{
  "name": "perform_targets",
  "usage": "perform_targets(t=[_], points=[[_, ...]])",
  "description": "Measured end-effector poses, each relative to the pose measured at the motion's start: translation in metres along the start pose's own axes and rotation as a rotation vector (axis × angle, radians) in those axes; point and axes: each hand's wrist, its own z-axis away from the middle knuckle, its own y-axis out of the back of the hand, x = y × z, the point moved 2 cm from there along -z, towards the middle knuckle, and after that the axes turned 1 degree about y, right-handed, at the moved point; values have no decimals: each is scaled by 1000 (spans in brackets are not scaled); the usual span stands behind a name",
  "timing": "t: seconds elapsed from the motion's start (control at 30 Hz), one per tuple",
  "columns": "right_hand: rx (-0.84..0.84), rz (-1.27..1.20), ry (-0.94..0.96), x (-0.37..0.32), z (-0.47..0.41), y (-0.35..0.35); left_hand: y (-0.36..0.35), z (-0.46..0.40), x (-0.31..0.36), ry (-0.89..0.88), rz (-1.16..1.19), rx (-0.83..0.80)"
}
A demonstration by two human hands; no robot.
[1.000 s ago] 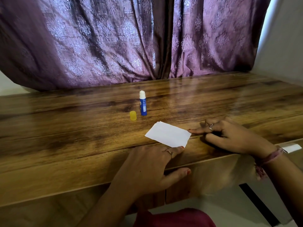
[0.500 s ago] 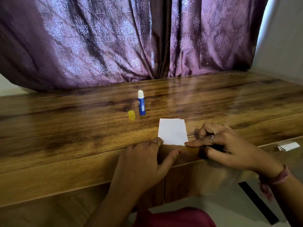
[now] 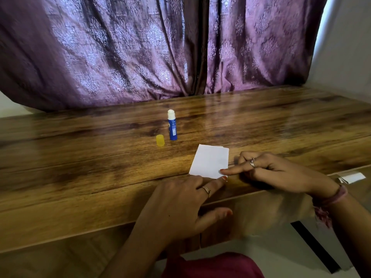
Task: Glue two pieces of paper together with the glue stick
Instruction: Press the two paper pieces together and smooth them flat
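Since the earlier frames the white paper [image 3: 209, 161] has turned from a slanted lie to nearly square with the table [image 3: 80, 157] edge, and both hands have closed in on its near right corner.

Behind the table hangs a purple patterned curtain [image 3: 140, 47]. On the wood, the paper lies flat near the front edge; a thin sliver showing at its far right corner suggests two sheets stacked slightly out of line, though I cannot be sure. The left hand [image 3: 180, 205] rests palm down, fingers loosely spread, one ringed finger stretched so its tip meets the near right corner. The right hand [image 3: 277, 173] points one finger onto that same corner, with the other fingers curled under and holding nothing.

Further back stands the glue stick [image 3: 172, 125], blue, upright, uncapped, its white glue exposed; the yellow cap [image 3: 160, 140] sits just beside it on the left.

Risks, as I judge them: pressing only one corner may let the sheets skew or leave other edges unbonded; the glossy wood could let the paper slide; the open glue may dry out, and a careless reach could topple the stick.

A label is printed on the stick, but it is too small to read.
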Motion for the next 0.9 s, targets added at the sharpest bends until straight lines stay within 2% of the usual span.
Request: perform_targets(t=[0.43,0.63,0.9], points=[[-30,9,-3,3,-6,0,2,-5,-2,-20,15,-23],[11,205,-29,20,-19,14,1,-5,-3,-2,80,-38],[49,375,-226,30,-35,34,2,-5,-3,13,73,-32]])
